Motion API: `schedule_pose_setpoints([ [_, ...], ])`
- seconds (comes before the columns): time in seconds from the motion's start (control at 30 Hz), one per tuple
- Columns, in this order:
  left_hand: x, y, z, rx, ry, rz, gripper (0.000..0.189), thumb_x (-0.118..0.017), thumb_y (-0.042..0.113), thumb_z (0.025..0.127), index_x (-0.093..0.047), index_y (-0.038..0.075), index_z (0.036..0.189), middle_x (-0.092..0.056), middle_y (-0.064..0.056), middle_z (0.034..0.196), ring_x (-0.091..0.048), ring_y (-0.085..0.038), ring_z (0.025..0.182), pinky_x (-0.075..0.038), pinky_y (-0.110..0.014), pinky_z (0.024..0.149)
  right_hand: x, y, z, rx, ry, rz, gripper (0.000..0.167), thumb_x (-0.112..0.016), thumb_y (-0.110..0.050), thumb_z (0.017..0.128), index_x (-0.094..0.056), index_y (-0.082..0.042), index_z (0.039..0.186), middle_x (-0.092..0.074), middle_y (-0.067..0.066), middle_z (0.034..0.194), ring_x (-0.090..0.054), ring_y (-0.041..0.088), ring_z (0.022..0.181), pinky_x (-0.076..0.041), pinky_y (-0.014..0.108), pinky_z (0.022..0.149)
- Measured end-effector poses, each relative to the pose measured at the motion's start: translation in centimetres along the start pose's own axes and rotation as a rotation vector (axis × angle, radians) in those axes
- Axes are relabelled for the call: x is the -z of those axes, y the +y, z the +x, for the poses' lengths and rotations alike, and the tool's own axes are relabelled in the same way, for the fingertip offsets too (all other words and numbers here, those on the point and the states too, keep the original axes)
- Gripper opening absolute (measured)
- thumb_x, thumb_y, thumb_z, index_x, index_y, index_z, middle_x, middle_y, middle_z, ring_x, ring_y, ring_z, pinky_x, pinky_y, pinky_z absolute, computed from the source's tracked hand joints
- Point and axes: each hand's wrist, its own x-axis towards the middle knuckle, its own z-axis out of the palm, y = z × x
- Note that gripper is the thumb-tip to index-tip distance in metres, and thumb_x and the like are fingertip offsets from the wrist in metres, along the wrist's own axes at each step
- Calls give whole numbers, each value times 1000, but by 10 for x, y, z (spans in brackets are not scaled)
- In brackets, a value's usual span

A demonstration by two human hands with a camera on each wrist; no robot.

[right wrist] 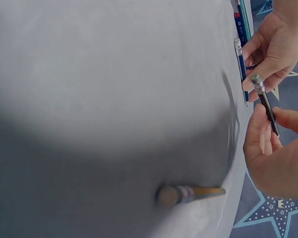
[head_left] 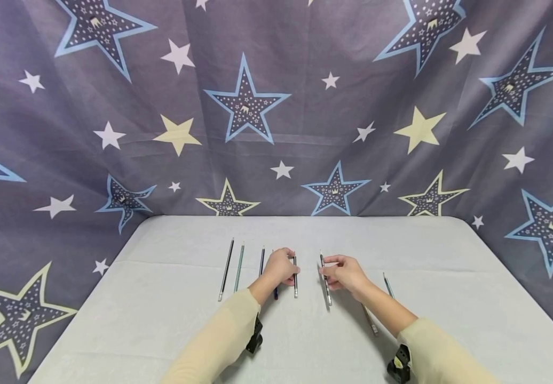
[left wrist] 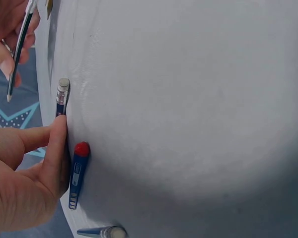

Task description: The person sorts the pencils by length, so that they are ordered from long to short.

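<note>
Grey star-print fabric (head_left: 305, 122) backs the white-covered desk (head_left: 286, 341). My right fingers (right wrist: 257, 119) pinch a slim dark eraser-tipped pencil (right wrist: 267, 107) above it, left fingers (left wrist: 54, 148) a second dark pencil (head_left: 295, 287) on it; likely light, stiff: grip mid-shaft.

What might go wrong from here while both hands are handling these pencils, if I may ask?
The dark pencil pinched in the right hand looks raised, so it might slip and roll. The left hand could nudge the red-ended blue pen-like tool close beside it. The right forearm partly hides the teal pencil at far right in the head view, so could brush it unseen.
</note>
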Motion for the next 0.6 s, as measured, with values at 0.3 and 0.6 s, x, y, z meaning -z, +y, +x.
schedule_pose_setpoints([
  [0.3,0,0,1,-11,-1,10,45,-70,1,79,-55,1,122,-57,-10,64,-54,-13,45,-54,-22,41,-6,-1,4,-12,6,17,37,-64,-7,84,-55,4,118,-58,5,77,-54,12,58,-57,24,54],
  [0.6,1,1,0,-2,-17,10,45,-70,2,80,-55,1,122,-56,-8,61,-54,-12,43,-54,-23,41,-16,-1,9,-19,15,19,35,-64,-7,84,-56,3,117,-59,6,77,-55,12,58,-58,26,54],
])
